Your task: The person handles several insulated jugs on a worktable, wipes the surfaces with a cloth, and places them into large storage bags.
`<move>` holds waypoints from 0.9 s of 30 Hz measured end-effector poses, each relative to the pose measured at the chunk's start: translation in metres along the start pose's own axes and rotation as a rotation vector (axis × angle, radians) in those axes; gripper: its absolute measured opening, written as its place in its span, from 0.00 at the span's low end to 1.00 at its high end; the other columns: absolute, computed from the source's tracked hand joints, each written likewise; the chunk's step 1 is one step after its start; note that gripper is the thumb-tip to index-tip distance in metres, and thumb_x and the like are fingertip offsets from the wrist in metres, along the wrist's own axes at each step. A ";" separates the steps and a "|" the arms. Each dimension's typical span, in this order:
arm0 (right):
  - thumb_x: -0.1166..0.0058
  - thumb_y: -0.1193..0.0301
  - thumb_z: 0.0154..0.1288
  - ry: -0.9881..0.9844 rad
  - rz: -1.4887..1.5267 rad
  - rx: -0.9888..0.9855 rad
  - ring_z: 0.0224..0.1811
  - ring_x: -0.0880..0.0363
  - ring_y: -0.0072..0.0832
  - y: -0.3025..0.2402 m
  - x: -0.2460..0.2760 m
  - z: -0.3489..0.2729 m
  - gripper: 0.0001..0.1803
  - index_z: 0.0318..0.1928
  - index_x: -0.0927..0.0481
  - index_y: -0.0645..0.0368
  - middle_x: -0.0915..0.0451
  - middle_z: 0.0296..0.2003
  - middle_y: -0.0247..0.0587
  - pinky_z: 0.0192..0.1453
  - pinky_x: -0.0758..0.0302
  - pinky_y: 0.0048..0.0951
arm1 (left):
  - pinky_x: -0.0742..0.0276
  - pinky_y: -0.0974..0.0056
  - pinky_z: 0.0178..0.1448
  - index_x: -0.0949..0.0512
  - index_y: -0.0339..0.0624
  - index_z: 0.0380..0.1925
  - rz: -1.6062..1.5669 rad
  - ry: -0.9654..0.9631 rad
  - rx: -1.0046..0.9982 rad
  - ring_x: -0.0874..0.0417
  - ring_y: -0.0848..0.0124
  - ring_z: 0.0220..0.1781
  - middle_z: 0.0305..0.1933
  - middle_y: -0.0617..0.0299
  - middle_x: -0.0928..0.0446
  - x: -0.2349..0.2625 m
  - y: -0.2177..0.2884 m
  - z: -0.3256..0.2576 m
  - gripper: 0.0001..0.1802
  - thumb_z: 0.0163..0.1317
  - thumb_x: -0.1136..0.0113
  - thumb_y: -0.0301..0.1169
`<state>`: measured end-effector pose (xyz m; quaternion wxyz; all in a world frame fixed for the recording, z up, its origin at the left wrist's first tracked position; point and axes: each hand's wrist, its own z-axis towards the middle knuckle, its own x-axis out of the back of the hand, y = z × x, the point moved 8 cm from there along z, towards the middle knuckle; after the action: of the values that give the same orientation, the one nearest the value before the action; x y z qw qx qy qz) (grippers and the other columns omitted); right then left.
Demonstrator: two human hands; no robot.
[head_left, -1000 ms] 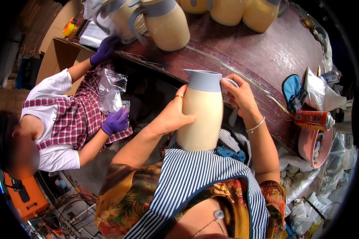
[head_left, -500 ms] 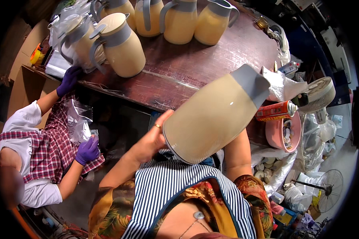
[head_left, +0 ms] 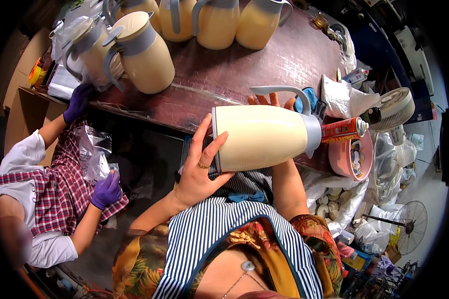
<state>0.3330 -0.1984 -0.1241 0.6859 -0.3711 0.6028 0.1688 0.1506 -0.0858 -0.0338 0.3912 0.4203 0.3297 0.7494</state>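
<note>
I held the cream jug (head_left: 262, 137) sideways above the table's (head_left: 264, 65) near edge, left hand (head_left: 200, 167) cupping its base, right fingers (head_left: 270, 99) gripping behind; a steady, level hold seemed best.

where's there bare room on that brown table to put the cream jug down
The widest bare patch of the table lies between the row of cream jugs along the far edge and the held jug. The left end is crowded with jugs, the right end with a white cloth and a spray can.
</note>
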 end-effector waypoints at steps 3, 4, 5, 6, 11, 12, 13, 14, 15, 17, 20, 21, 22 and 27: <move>0.59 0.33 0.64 0.008 -0.061 -0.002 0.65 0.33 0.49 0.002 -0.001 0.001 0.40 0.63 0.30 0.50 0.29 0.62 0.48 0.63 0.28 0.58 | 0.42 0.50 0.74 0.38 0.50 0.68 -0.018 0.020 0.022 0.45 0.47 0.76 0.76 0.44 0.54 0.000 -0.005 -0.003 0.51 0.41 0.24 0.24; 0.60 0.34 0.65 0.008 -0.063 0.000 0.66 0.33 0.49 0.003 -0.004 0.002 0.39 0.62 0.29 0.50 0.29 0.62 0.48 0.63 0.28 0.58 | 0.42 0.51 0.74 0.39 0.50 0.68 -0.031 0.031 0.036 0.45 0.47 0.76 0.76 0.44 0.54 0.001 -0.007 -0.004 0.51 0.41 0.24 0.24; 0.61 0.35 0.66 0.006 -0.066 -0.003 0.66 0.33 0.50 0.002 -0.006 0.003 0.38 0.62 0.29 0.50 0.29 0.61 0.49 0.63 0.29 0.57 | 0.42 0.51 0.74 0.39 0.50 0.68 -0.038 0.038 0.040 0.45 0.47 0.76 0.76 0.44 0.54 0.001 -0.007 -0.004 0.51 0.41 0.24 0.24; 0.62 0.35 0.67 0.003 -0.066 -0.006 0.66 0.34 0.50 0.005 -0.007 0.004 0.38 0.62 0.29 0.51 0.29 0.61 0.49 0.63 0.29 0.57 | 0.42 0.51 0.74 0.39 0.50 0.68 -0.041 0.044 0.045 0.45 0.47 0.76 0.76 0.44 0.53 0.004 -0.008 -0.005 0.51 0.41 0.24 0.24; 0.63 0.47 0.74 -0.063 -0.500 0.064 0.58 0.30 0.39 0.010 -0.015 0.020 0.30 0.64 0.31 0.54 0.26 0.56 0.46 0.64 0.32 0.38 | 0.49 0.51 0.77 0.41 0.48 0.71 0.006 0.114 0.053 0.52 0.47 0.78 0.77 0.44 0.55 0.017 -0.018 -0.016 0.53 0.43 0.25 0.28; 0.63 0.48 0.74 -0.020 -0.616 0.116 0.59 0.30 0.38 -0.005 -0.017 0.016 0.29 0.64 0.31 0.54 0.27 0.57 0.46 0.64 0.32 0.38 | 0.51 0.51 0.77 0.44 0.47 0.72 0.005 0.124 0.059 0.55 0.48 0.79 0.77 0.44 0.55 0.016 -0.025 -0.014 0.54 0.44 0.26 0.28; 0.63 0.49 0.74 0.031 -0.625 0.160 0.59 0.30 0.38 -0.020 -0.014 0.011 0.29 0.64 0.31 0.55 0.27 0.57 0.46 0.64 0.32 0.38 | 0.52 0.52 0.78 0.45 0.46 0.73 -0.015 0.132 0.082 0.56 0.48 0.79 0.78 0.45 0.57 0.011 -0.039 -0.012 0.53 0.46 0.27 0.28; 0.63 0.49 0.75 0.091 -0.639 0.183 0.59 0.30 0.37 -0.036 -0.007 0.010 0.29 0.65 0.32 0.55 0.27 0.58 0.45 0.64 0.32 0.38 | 0.52 0.52 0.78 0.46 0.47 0.73 -0.006 0.155 0.124 0.57 0.49 0.79 0.78 0.45 0.59 0.003 -0.053 -0.008 0.52 0.48 0.29 0.26; 0.63 0.50 0.75 0.168 -0.638 0.205 0.60 0.30 0.37 -0.058 0.002 0.010 0.29 0.65 0.32 0.56 0.27 0.59 0.45 0.64 0.32 0.38 | 0.52 0.52 0.78 0.47 0.48 0.73 0.021 0.175 0.102 0.57 0.48 0.79 0.78 0.46 0.60 -0.004 -0.059 -0.003 0.50 0.50 0.31 0.25; 0.63 0.51 0.75 0.324 -0.638 0.239 0.60 0.29 0.36 -0.093 0.016 0.015 0.29 0.66 0.33 0.56 0.28 0.60 0.45 0.65 0.32 0.38 | 0.53 0.52 0.78 0.47 0.50 0.73 -0.001 0.099 0.075 0.57 0.49 0.79 0.78 0.47 0.60 -0.032 -0.069 0.014 0.49 0.52 0.33 0.24; 0.63 0.52 0.76 0.423 -0.669 0.215 0.62 0.29 0.34 -0.097 0.008 0.025 0.29 0.67 0.34 0.58 0.28 0.62 0.45 0.65 0.31 0.38 | 0.53 0.51 0.78 0.44 0.50 0.73 0.017 0.059 0.170 0.55 0.49 0.79 0.77 0.47 0.56 -0.047 -0.085 0.023 0.43 0.58 0.37 0.28; 0.63 0.53 0.76 0.458 -0.683 0.212 0.62 0.29 0.33 -0.101 0.007 0.025 0.29 0.67 0.35 0.58 0.29 0.62 0.45 0.66 0.31 0.38 | 0.52 0.51 0.78 0.43 0.50 0.72 0.140 0.066 0.170 0.54 0.49 0.78 0.76 0.47 0.53 -0.044 -0.082 0.026 0.41 0.58 0.37 0.29; 0.63 0.53 0.77 0.483 -0.684 0.229 0.62 0.29 0.33 -0.101 0.009 0.025 0.29 0.68 0.35 0.58 0.29 0.63 0.44 0.66 0.31 0.38 | 0.50 0.50 0.77 0.42 0.49 0.71 0.261 0.065 0.169 0.52 0.49 0.77 0.75 0.47 0.50 -0.039 -0.081 0.032 0.40 0.58 0.37 0.30; 0.64 0.52 0.77 0.478 -0.868 0.351 0.65 0.32 0.32 -0.092 0.034 0.017 0.30 0.66 0.34 0.63 0.30 0.64 0.42 0.69 0.37 0.39 | 0.31 0.53 0.65 0.34 0.31 0.60 -0.147 0.315 -0.002 0.25 0.47 0.59 0.57 0.38 0.28 0.011 -0.012 0.087 0.32 0.65 0.43 0.45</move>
<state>0.4145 -0.2554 -0.1281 0.5879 -0.4945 0.5523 -0.3238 0.2274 -0.0563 -0.0023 0.3889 0.2719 0.4163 0.7756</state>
